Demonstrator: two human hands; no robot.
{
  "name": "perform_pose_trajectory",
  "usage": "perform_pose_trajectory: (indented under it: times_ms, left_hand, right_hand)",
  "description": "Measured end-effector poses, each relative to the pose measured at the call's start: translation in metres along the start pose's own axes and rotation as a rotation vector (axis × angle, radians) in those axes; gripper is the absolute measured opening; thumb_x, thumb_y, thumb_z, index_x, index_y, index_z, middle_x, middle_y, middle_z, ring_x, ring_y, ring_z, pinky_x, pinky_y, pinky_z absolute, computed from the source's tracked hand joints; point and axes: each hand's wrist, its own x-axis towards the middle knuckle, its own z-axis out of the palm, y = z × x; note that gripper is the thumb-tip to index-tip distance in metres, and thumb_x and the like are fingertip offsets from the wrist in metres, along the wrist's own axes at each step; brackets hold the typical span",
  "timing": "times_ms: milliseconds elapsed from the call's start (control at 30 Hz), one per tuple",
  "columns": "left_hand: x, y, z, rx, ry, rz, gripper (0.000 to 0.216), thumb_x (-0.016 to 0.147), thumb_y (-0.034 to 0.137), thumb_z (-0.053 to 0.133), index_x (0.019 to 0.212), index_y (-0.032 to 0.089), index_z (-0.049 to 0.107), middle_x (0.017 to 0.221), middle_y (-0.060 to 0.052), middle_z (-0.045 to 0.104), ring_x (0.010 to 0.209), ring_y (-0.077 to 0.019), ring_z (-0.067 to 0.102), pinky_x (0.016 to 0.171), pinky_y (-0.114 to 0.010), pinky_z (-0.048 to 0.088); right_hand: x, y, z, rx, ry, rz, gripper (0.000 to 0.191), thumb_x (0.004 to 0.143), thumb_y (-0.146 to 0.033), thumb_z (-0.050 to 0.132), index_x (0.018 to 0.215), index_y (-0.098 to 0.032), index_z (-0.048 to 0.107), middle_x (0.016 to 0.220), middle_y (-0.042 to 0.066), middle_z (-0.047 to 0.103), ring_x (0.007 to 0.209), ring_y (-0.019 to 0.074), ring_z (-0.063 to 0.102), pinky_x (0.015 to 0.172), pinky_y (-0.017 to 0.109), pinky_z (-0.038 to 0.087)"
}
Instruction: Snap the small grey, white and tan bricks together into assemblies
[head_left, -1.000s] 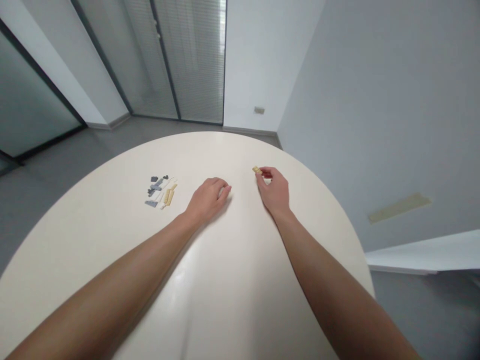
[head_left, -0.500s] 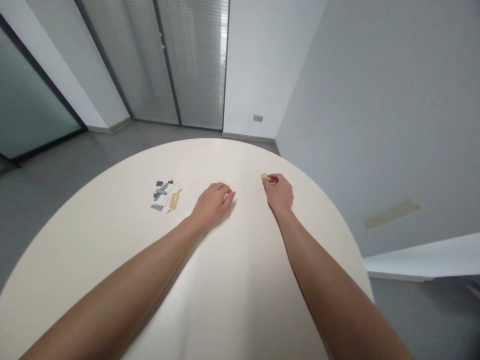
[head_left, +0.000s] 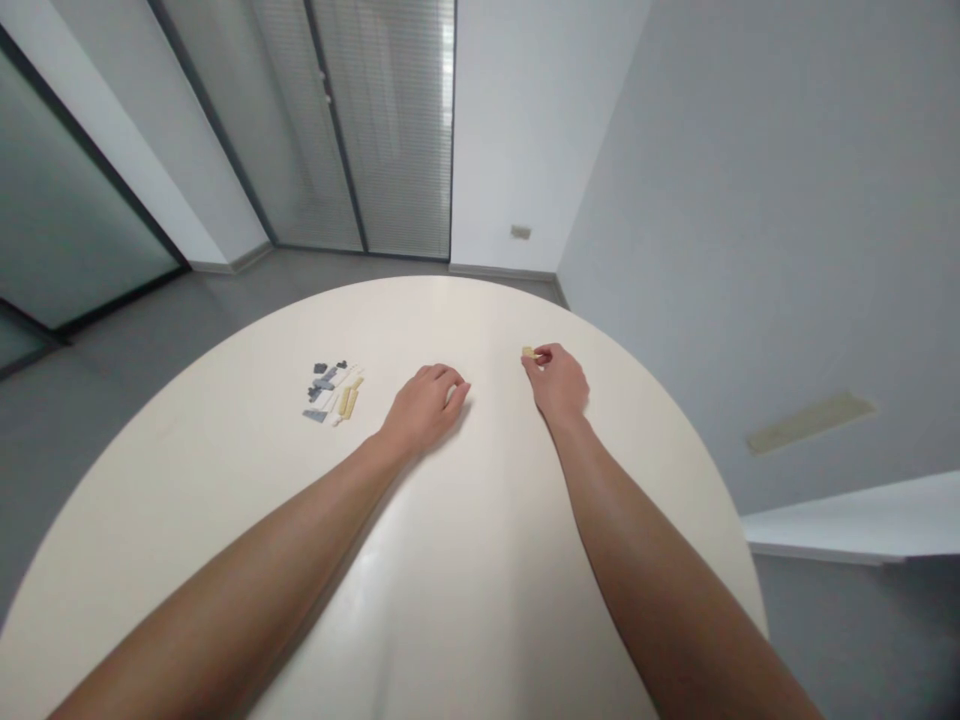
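My right hand (head_left: 559, 385) is at the right of the table, pinching a small tan-yellow building-block piece (head_left: 527, 352) between thumb and fingertips. The piece's far end shows past the fingers; its near side is hidden. My left hand (head_left: 424, 405) rests palm down near the middle of the table, its fingers loosely bent and the thumb a little apart from them. Nothing shows in it. To its left lies a loose pile of small pieces: grey ones (head_left: 324, 384), dark ones (head_left: 320, 368), white ones and tan-yellow ones (head_left: 348, 402).
The round white table (head_left: 450, 600) carries the pile at left of centre. Its far edge curves close to a white wall (head_left: 532, 130) and a glass partition with blinds (head_left: 397, 130). A grey wall (head_left: 787, 200) stands to the right.
My right hand has turned and shifted very slightly with the tan-yellow piece still pinched. My left hand and the pile stay put. The view has tilted a little.
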Motion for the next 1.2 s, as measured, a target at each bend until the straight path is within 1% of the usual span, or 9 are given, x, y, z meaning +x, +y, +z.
perform_pose_trajectory:
  times_ms: [233, 367, 500, 600, 667, 767, 933, 1033, 1200]
  left_hand:
    - [-0.002, 0.001, -0.002, 0.044, -0.005, -0.006, 0.036, 0.102, 0.038, 0.038, 0.104, 0.018, 0.069, 0.113, -0.011, 0.07, 0.11, -0.0272, 0.06, 0.098, -0.043, 0.048]
    - [-0.005, 0.002, -0.004, 0.161, 0.073, -0.067, 0.035, 0.1, 0.033, 0.04, 0.107, 0.016, 0.07, 0.121, -0.014, 0.069, 0.118, -0.0298, 0.058, 0.107, -0.047, 0.042]
    - [-0.015, 0.0, -0.007, 0.315, 0.185, -0.268, 0.043, 0.098, 0.041, 0.045, 0.124, 0.013, 0.065, 0.155, -0.021, 0.044, 0.147, -0.042, 0.031, 0.118, -0.062, 0.022]
    - [-0.024, -0.002, -0.009, 0.356, 0.18, -0.391, 0.055, 0.098, 0.05, 0.044, 0.132, 0.009, 0.059, 0.16, -0.027, 0.032, 0.151, -0.0494, 0.019, 0.116, -0.069, 0.017]
    - [-0.028, -0.003, -0.009, 0.379, 0.162, -0.43, 0.06, 0.099, 0.052, 0.041, 0.133, 0.006, 0.057, 0.158, -0.03, 0.034, 0.149, -0.0509, 0.022, 0.115, -0.068, 0.02]
    - [-0.029, -0.007, -0.008, 0.401, 0.173, -0.427, 0.059, 0.098, 0.054, 0.041, 0.134, 0.009, 0.056, 0.157, -0.028, 0.038, 0.148, -0.0495, 0.027, 0.114, -0.066, 0.024]
    - [-0.026, -0.018, -0.008, 0.497, 0.202, -0.497, 0.06, 0.097, 0.053, 0.04, 0.127, 0.004, 0.06, 0.147, -0.032, 0.049, 0.142, -0.0475, 0.038, 0.114, -0.063, 0.026]
    - [-0.022, -0.025, -0.011, 0.514, 0.211, -0.472, 0.057, 0.098, 0.052, 0.038, 0.121, 0.006, 0.062, 0.136, -0.029, 0.059, 0.134, -0.0428, 0.049, 0.115, -0.06, 0.026]
    - [-0.019, -0.029, -0.017, 0.522, 0.196, -0.396, 0.05, 0.098, 0.048, 0.039, 0.119, 0.01, 0.064, 0.126, -0.023, 0.067, 0.126, -0.0389, 0.055, 0.114, -0.061, 0.028]
  right_hand:
    - [-0.001, 0.0, 0.002, -0.021, 0.047, -0.035, 0.035, 0.085, -0.046, 0.065, 0.111, -0.022, 0.064, 0.107, 0.011, 0.069, 0.094, 0.0279, 0.063, 0.079, 0.041, 0.048]
    - [-0.007, -0.008, -0.001, -0.019, 0.067, -0.166, 0.029, 0.088, -0.036, 0.061, 0.113, -0.02, 0.061, 0.111, 0.012, 0.064, 0.096, 0.027, 0.061, 0.083, 0.04, 0.048]
    - [-0.022, -0.021, -0.002, 0.019, -0.044, -0.417, 0.014, 0.093, -0.027, 0.054, 0.102, -0.022, 0.063, 0.103, 0.009, 0.065, 0.097, 0.0246, 0.06, 0.085, 0.038, 0.048]
    - [-0.036, -0.029, 0.0, 0.015, -0.112, -0.526, 0.012, 0.093, -0.028, 0.056, 0.098, -0.021, 0.065, 0.108, 0.009, 0.064, 0.106, 0.0252, 0.059, 0.09, 0.038, 0.048]
    - [-0.043, -0.031, 0.0, -0.009, -0.153, -0.576, 0.014, 0.094, -0.028, 0.056, 0.101, -0.021, 0.066, 0.112, 0.01, 0.065, 0.108, 0.0252, 0.058, 0.09, 0.037, 0.048]
    - [-0.047, -0.031, -0.001, -0.061, -0.249, -0.651, 0.015, 0.095, -0.026, 0.054, 0.101, -0.02, 0.067, 0.108, 0.009, 0.067, 0.105, 0.0245, 0.058, 0.093, 0.037, 0.047]
    - [-0.051, -0.031, -0.002, -0.175, -0.244, -0.676, 0.02, 0.096, -0.025, 0.053, 0.109, -0.016, 0.066, 0.112, 0.012, 0.067, 0.108, 0.0258, 0.057, 0.096, 0.038, 0.045]
    - [-0.055, -0.029, -0.003, -0.171, -0.254, -0.681, 0.02, 0.096, -0.023, 0.053, 0.111, -0.016, 0.066, 0.113, 0.012, 0.068, 0.11, 0.025, 0.057, 0.096, 0.036, 0.045]
    - [-0.061, -0.025, -0.007, -0.074, -0.258, -0.62, 0.017, 0.094, -0.018, 0.054, 0.105, -0.019, 0.066, 0.109, 0.009, 0.069, 0.104, 0.0226, 0.059, 0.091, 0.034, 0.046]
